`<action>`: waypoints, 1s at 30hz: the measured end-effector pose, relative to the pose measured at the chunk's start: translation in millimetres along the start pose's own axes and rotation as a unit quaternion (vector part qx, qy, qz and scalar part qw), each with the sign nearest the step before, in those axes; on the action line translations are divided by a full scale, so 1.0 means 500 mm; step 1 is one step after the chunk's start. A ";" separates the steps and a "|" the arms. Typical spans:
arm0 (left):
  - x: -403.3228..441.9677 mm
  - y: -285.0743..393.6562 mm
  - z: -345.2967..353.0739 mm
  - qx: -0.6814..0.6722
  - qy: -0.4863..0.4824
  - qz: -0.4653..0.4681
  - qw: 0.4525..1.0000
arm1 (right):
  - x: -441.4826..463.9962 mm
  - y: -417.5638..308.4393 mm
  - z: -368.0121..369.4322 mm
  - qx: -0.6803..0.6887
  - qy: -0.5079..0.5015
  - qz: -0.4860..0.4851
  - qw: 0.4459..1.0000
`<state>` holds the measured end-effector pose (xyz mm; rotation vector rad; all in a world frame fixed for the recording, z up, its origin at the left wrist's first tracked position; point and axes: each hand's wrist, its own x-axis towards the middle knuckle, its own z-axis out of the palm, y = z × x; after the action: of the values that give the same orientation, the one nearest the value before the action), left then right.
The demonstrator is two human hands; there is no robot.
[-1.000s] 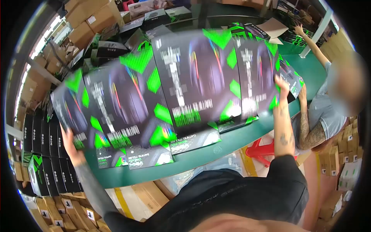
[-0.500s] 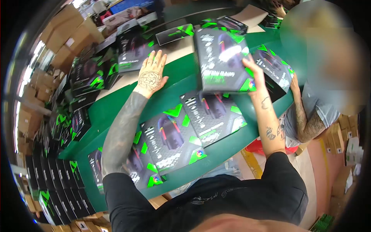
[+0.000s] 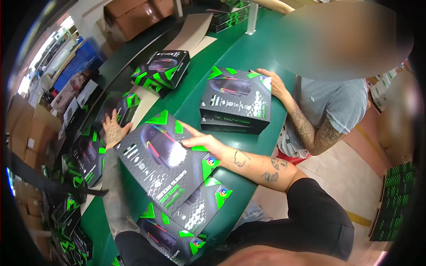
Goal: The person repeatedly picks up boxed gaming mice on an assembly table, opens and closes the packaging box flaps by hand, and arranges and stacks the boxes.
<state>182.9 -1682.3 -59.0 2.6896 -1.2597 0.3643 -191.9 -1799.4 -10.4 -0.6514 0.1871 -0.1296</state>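
Note:
My right hand [image 3: 206,144] grips the right edge of a black and green gaming mouse box [image 3: 155,155], thumb on its printed top. This box is tilted and overlaps other mouse boxes [image 3: 166,237] lying on the green table [image 3: 235,177]. Beyond its far left corner, my left hand [image 3: 114,130] is spread with fingers apart, beside a dark box [image 3: 117,106] at the conveyor's edge. Whether the left fingertips touch that box I cannot tell.
Across the table, a co-worker's hand [image 3: 275,84] rests at a stack of mouse boxes [image 3: 237,95]. More boxes [image 3: 162,71] sit on cardboard along the table's back. Scattered boxes [image 3: 88,155] lie at the left. A metal post [image 3: 252,20] rises at the far end.
The view has turned to the right. The row of boxes held between both hands one second ago is down on the table; my right hand has brought one box back toward the left.

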 end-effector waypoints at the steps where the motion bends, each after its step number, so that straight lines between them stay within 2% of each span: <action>1: 0.007 -0.016 0.008 -0.006 0.005 0.012 1.000 | 0.007 0.006 -0.014 -0.002 0.005 0.011 1.000; 6: -0.011 -0.050 -0.001 -0.040 0.001 0.108 0.993 | 0.003 -0.004 -0.002 -0.002 -0.004 -0.004 1.000; 8: -0.013 -0.107 0.031 -0.039 0.017 0.168 0.985 | 0.005 -0.004 -0.008 -0.031 0.028 -0.030 0.999; 9: -0.012 -0.114 0.029 -0.019 -0.005 0.184 0.983 | 0.009 0.004 -0.013 -0.053 0.048 -0.047 0.996; 10: -0.057 -0.078 -0.029 -0.088 0.025 0.222 0.971 | 0.003 0.006 -0.005 -0.004 0.018 -0.032 0.999; 12: -0.087 -0.063 -0.056 -0.171 -0.012 0.195 0.966 | 0.007 0.000 -0.009 0.049 -0.026 -0.012 0.998; 14: -0.119 -0.058 -0.067 -0.112 -0.031 0.202 0.972 | 0.008 0.014 -0.019 0.069 -0.027 -0.007 0.997; 15: -0.122 -0.076 -0.043 -0.041 -0.022 0.260 0.964 | 0.008 0.011 -0.019 0.074 -0.021 -0.012 0.997; 17: -0.184 -0.018 -0.132 -0.109 -0.101 0.185 0.971 | 0.004 0.009 -0.018 0.069 -0.025 -0.008 0.997; 18: -0.212 -0.008 -0.154 -0.109 -0.109 0.186 0.970 | 0.006 0.009 -0.020 0.068 -0.031 -0.004 0.997; 19: -0.238 0.001 -0.173 -0.122 -0.092 0.203 0.967 | 0.006 0.010 -0.021 0.068 -0.035 -0.002 0.997; 21: -0.282 0.019 -0.206 -0.165 -0.119 0.147 0.968 | 0.004 0.008 -0.010 0.067 -0.034 -0.007 0.997; 22: -0.296 0.015 -0.205 -0.194 -0.075 0.168 0.964 | 0.000 0.009 -0.005 0.064 -0.031 -0.012 0.997; 25: -0.317 0.027 -0.200 -0.272 -0.046 -0.042 0.960 | -0.002 0.010 0.003 0.050 -0.030 -0.027 0.998; 26: -0.321 0.064 -0.219 -0.234 0.026 -0.110 0.966 | -0.003 0.008 0.002 0.044 -0.032 -0.026 0.998; 30: -0.289 0.056 -0.128 -0.403 -0.009 -0.186 0.896 | 0.004 0.011 0.001 0.039 -0.033 -0.027 0.998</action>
<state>62.2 -1578.7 -37.4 2.1109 -0.6416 -0.2047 -189.3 -1795.4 -13.7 -0.5821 0.1000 -0.1667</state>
